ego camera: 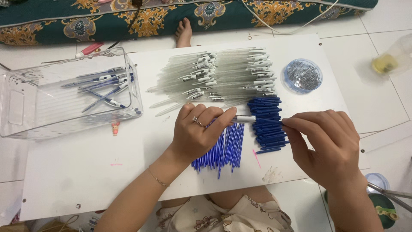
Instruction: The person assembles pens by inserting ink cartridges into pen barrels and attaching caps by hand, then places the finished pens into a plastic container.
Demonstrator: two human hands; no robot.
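My left hand (pixel 201 131) grips a clear pen barrel (pixel 244 118) level over the white board (pixel 86 167). My right hand (pixel 328 144) pinches a thin blue refill (pixel 270 121) whose other end meets the barrel's open end. Under my left hand lies a bundle of blue refills (pixel 223 150). A stack of dark blue pen caps (pixel 266 124) lies between my hands. Behind them rest two rows of clear empty barrels (pixel 223 75).
A clear plastic bin (pixel 25 111) at the left holds several finished blue pens (pixel 105 86). A round blue-lidded tub of small metal parts (pixel 302 75) stands at the back right. A person's bare foot (pixel 184 32) rests beyond the board by a green patterned mat (pixel 180 15).
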